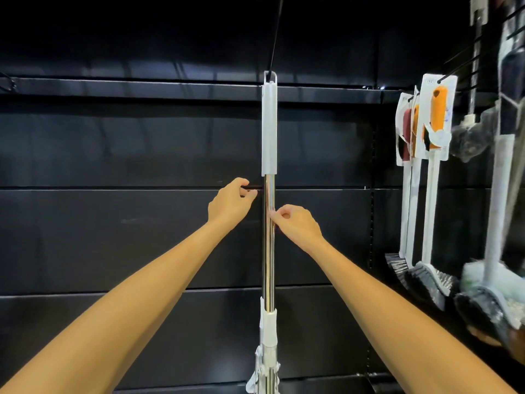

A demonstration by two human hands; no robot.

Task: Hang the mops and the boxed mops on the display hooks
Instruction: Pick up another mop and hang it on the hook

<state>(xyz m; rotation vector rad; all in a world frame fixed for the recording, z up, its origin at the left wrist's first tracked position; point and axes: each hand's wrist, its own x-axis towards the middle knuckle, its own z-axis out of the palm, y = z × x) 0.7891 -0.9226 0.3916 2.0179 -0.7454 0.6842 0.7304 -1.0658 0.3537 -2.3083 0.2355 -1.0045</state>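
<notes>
Black wall point(113, 237) | mop point(269, 132) on hook point(274, 49) | left hand point(231, 204) beside, right hand point(297, 224) touching

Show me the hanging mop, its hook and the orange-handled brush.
mop point(269, 123): head view, on its grey grip.
hook point(274, 52): head view, on its black wire.
orange-handled brush point(437, 109): head view, on the orange handle.

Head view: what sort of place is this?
Most likely a shop's cleaning-goods aisle: a mop hangs by its loop from a display hook on black panelling, with packaged brushes hung alongside.
</notes>
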